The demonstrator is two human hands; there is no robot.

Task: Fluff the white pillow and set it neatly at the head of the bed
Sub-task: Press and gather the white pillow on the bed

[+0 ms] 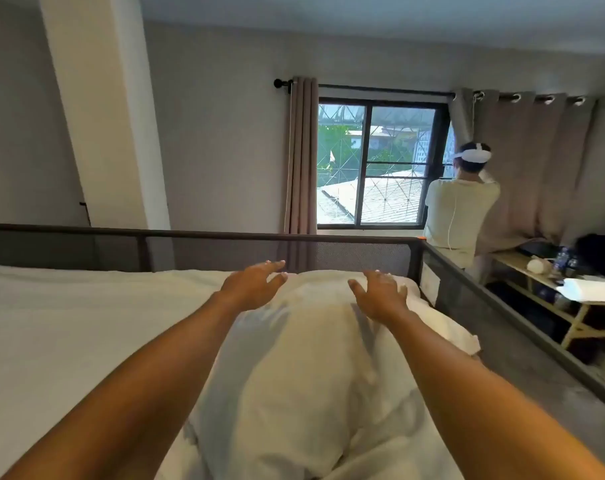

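Grey walls and a dark-framed window (380,161) back the scene; the bed (69,323), under a white sheet, fills the lower view.

Left hand (250,284): fingers spread, palm down, nothing in its grip. It sits at the far left edge of the pillow (304,368); whether the palm touches the fabric or hovers just over it cannot be told.

Right hand (379,294): fingers likewise spread, palm down, nothing pinched. It lies on or just above the far right part of the pillow; contact not clear.

Pillow: white, plump, creased. It lies lengthwise on the bed between the two outstretched forearms, its far end reaching up to the rail (190,234) and its near end toward the camera. Its right side sits close to the side rail of the bed. A second white fold of bedding (456,332) shows just right of the pillow, against that side rail.

Rail: dark metal bar with grey mesh panel, running across behind the pillow and turning down the right side of the bed.

Beyond the rail: brown curtains (302,157) hang either side of the window. Another person (462,209) in a pale shirt, wearing a white headset, stands right of the window, facing away, arms raised at the right-hand curtain. A low wooden shelf (522,268) stands right of that person, carrying bottles and small items too blurred to name.
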